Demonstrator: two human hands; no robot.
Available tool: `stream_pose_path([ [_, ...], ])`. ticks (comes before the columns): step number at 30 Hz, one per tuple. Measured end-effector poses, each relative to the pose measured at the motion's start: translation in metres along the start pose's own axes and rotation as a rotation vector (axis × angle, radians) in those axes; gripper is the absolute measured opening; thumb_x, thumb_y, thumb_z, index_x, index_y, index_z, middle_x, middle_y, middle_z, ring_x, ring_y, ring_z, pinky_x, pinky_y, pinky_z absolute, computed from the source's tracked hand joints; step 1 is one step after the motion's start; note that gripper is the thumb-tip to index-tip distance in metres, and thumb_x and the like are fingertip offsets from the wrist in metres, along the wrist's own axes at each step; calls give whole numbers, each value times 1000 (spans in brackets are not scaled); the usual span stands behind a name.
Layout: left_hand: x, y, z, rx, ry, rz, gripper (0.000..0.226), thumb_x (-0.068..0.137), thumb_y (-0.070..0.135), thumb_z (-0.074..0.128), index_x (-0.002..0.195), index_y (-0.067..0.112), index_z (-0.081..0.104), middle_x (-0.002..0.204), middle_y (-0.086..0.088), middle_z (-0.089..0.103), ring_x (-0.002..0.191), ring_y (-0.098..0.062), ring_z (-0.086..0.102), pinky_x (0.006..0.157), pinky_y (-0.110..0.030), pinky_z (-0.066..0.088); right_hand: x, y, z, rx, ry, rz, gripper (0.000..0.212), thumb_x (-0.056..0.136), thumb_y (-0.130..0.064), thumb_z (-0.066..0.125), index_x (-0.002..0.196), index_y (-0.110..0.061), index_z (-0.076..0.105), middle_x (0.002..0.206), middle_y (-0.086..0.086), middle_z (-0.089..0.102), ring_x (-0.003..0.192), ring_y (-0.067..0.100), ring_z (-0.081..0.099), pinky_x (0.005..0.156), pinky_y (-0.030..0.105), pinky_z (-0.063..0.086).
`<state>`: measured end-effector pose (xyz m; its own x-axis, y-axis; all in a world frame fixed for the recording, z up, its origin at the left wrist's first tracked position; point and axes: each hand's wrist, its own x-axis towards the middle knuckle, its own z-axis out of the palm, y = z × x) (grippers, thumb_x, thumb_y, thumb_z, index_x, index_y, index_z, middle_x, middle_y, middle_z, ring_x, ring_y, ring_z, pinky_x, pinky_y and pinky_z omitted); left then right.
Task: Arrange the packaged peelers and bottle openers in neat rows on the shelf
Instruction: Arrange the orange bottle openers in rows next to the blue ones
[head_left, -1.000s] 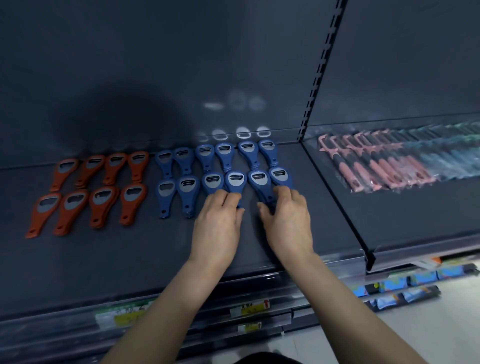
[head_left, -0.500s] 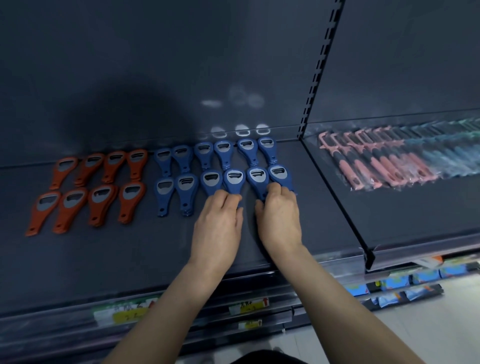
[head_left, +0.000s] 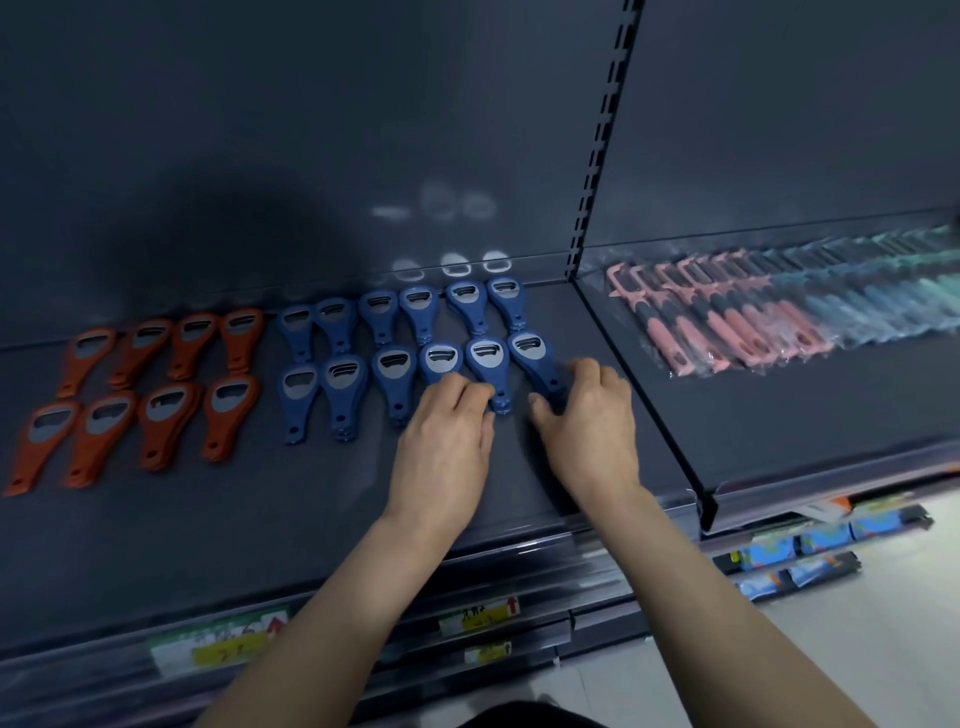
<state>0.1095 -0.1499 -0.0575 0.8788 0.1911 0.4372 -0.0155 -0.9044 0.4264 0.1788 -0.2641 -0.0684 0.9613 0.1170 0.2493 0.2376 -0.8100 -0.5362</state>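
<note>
**DESK:** Where do the goods lie?

**PHOTOGRAPHER:** A person leans over a dark store shelf (head_left: 260, 519). Orange bottle openers (head_left: 156, 395) lie at left in two rows of four. Blue bottle openers (head_left: 363, 358) lie just beside them in two rows of six. The peelers (head_left: 727, 322) sit on the neighbouring bay (head_left: 805, 431), well apart to the right.

**DESK:** And the hands?

**PHOTOGRAPHER:** Both work the right end of the blue front row. The right hand (head_left: 589, 421) pinches the handle of the end opener (head_left: 527, 351) between thumb and curled fingers. The left hand (head_left: 441, 447) lays bent fingers (head_left: 467, 392) over the handle of the third-from-end opener (head_left: 440, 358). Whether it grips or merely presses, I cannot tell.

**DESK:** What could go wrong?

**PHOTOGRAPHER:** The openers lie close together, heads near the handles of the row behind. A sideways nudge of the end opener would likely knock the one between the hands (head_left: 485, 364) askew. A push away from the person could drive heads into the back row. Some spots look stacked, so a careless tug might slide a top piece off.

**DESK:** Any packaging?

**PHOTOGRAPHER:** Clear plastic bags (head_left: 691, 364) hold the peelers, which overlap in one row, pink ones nearer and teal ones farther right. No wrapping is discernible on the openers.
</note>
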Motion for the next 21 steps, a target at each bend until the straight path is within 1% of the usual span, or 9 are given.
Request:
stream_pose_path([
  [3, 3, 3, 3, -4, -17, 8, 18, 82, 2, 66, 100, 1, 65, 94, -10, 60, 87, -25, 60, 73, -33, 50, 2, 2, 4, -51, -23, -6, 34, 87, -25, 62, 108, -1, 51, 107, 17, 56, 102, 31, 46, 87, 34, 36],
  [8, -1, 3, 5, 6, -17, 7, 19, 80, 0, 68, 99, -1, 66, 91, -12, 61, 84, -27, 62, 68, -35, 53, 6, -2, 9, -86, -33, -21, 24, 91, -18, 55, 107, -2, 49, 107, 17, 56, 103, 30, 45, 87, 32, 33],
  [10, -2, 2, 5, 10, -14, 3, 19, 80, 0, 68, 99, -1, 66, 92, -12, 61, 84, -26, 62, 69, -35, 53, 6, -2, 11, -85, -30, -30, 20, 92, -16, 52, 107, -3, 50, 108, 16, 56, 103, 28, 45, 87, 30, 32],
  [15, -3, 1, 5, 15, -6, -1, 19, 78, 0, 70, 97, 0, 67, 91, -11, 62, 81, -25, 63, 67, -33, 52, 6, -2, 12, -90, -24, -47, 18, 93, -14, 49, 107, -3, 50, 108, 15, 56, 103, 27, 45, 88, 30, 33],
  [21, -3, 1, 6, 13, -4, 10, 19, 77, 0, 71, 96, 0, 67, 89, -10, 62, 80, -25, 63, 66, -32, 53, 6, -2, 12, -63, -28, -44, 18, 93, -14, 52, 107, -2, 51, 108, 15, 57, 103, 27, 45, 87, 31, 34],
])
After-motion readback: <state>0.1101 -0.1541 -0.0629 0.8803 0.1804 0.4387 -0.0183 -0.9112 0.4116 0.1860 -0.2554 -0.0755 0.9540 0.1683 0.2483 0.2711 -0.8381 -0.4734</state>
